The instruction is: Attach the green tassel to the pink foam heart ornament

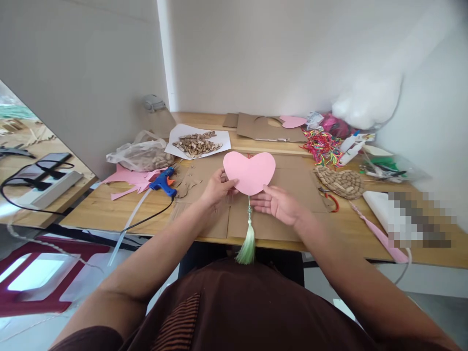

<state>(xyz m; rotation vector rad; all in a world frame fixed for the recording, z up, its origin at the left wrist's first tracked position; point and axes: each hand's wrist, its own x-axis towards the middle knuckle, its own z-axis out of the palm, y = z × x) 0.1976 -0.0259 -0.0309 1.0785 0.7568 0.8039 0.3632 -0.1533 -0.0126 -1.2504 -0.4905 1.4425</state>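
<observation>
A pink paper heart [250,171] is held up between both hands, above a sheet of brown cardboard [288,185]. From its lower tip hangs a pale green tassel [247,243] on a beaded cord, reaching past the table's front edge. My left hand [218,187] grips the heart's left edge, thumb on the front face. On the lower right edge, my right hand [276,202] pinches the heart with its thumb in front and the other fingers behind and below. The back of the heart is hidden.
Left: a blue glue gun [164,183], pink paper scraps [133,180], shell pieces on white paper [198,144]. Right: a shell-covered piece [340,183] with a pink tassel [382,236], red-handled pliers [332,201], colourful cords [323,146]. Another pink heart [292,121] lies behind.
</observation>
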